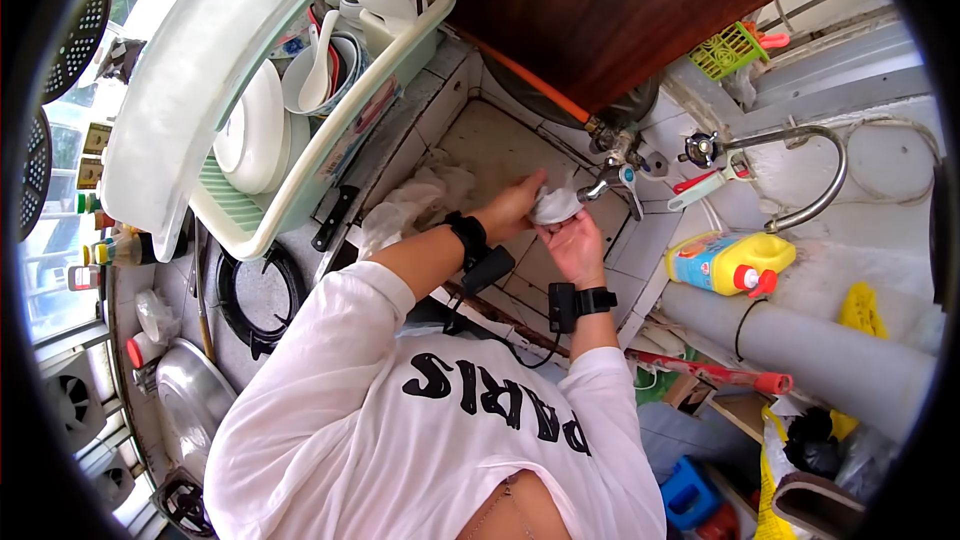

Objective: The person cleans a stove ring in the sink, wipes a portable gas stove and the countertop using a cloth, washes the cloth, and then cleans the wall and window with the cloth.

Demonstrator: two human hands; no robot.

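Note:
Below the faucet point(618, 183), both hands are closed around a small white rounded object point(557, 206). Whether it is a small bowl or a wad of something soft I cannot tell. My left hand point(512, 206) grips its left side, while my right hand point(577, 248) supports it from below, palm up. The tiled sink basin point(500, 145) lies underneath. Beside my left forearm, a crumpled whitish plastic bag point(425, 198) rests along the basin's left side. Each wrist wears a black strap with a small device.
A green dish rack point(255, 230) with bowls, plates and spoons stands on the left, a black-handled knife point(336, 217) beside it. A dark wooden board point(620, 10) leans at the back. A yellow detergent bottle point(730, 262) lies on the right, near a curved metal spout point(835, 165).

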